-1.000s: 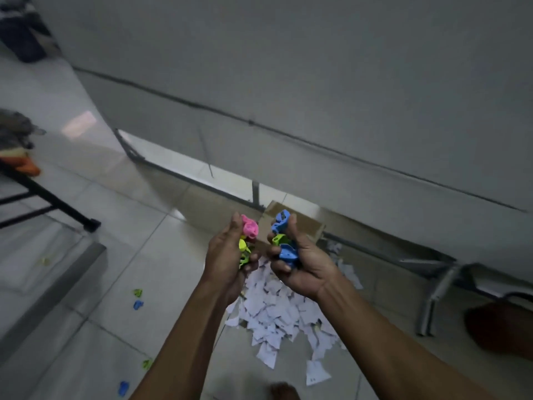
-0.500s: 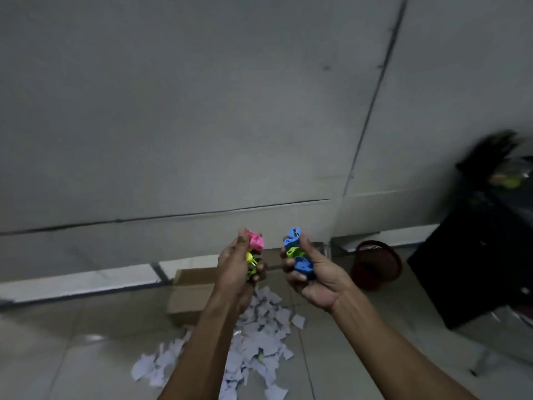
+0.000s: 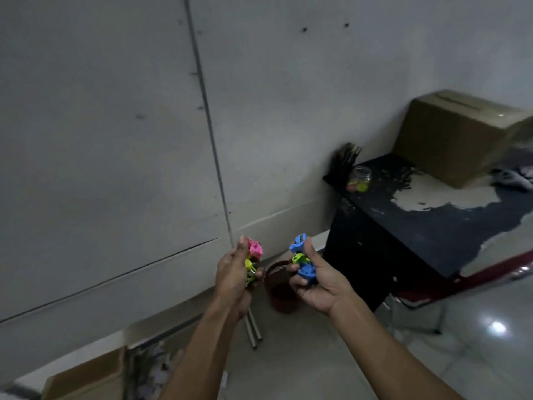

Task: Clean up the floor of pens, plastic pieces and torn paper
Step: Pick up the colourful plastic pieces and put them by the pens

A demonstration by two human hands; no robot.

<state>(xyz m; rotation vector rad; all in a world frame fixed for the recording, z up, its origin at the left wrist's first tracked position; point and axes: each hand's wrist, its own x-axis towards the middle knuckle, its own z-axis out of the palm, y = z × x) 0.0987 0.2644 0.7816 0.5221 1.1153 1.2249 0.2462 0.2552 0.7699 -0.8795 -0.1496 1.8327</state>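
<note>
Your left hand (image 3: 235, 272) grips a clutch of small moulded plastic pieces, one pink (image 3: 255, 248) on top and yellow-green ones (image 3: 250, 271) below it, with the fingers curled round them so most of each piece is hidden. Your right hand (image 3: 320, 280) holds its own bunch: a blue plastic piece (image 3: 298, 245) pinned under the thumb, a green one (image 3: 298, 258) and another blue one (image 3: 306, 271) cupped in the curled fingers. Both hands are raised in front of you, near each other but apart. The exact shapes of the pieces are hard to make out.

Between and behind your hands stands a round reddish-brown bin (image 3: 278, 287) on the glossy tiled floor (image 3: 476, 356), partly covered by your right hand. At lower left an open brown cardboard box (image 3: 86, 379) is cut off by the frame edge; pale scraps of torn paper (image 3: 155, 370) beside it are blurred.

To the right is a black table (image 3: 403, 238) with its coating peeled away in a pale patch. On it sit a clear jar (image 3: 359, 179) with coloured bits inside, a dark holder of sticks (image 3: 343, 161) that you cannot identify, and a closed brown carton (image 3: 458, 137). A plain grey panelled wall (image 3: 115, 140) fills the rest.
</note>
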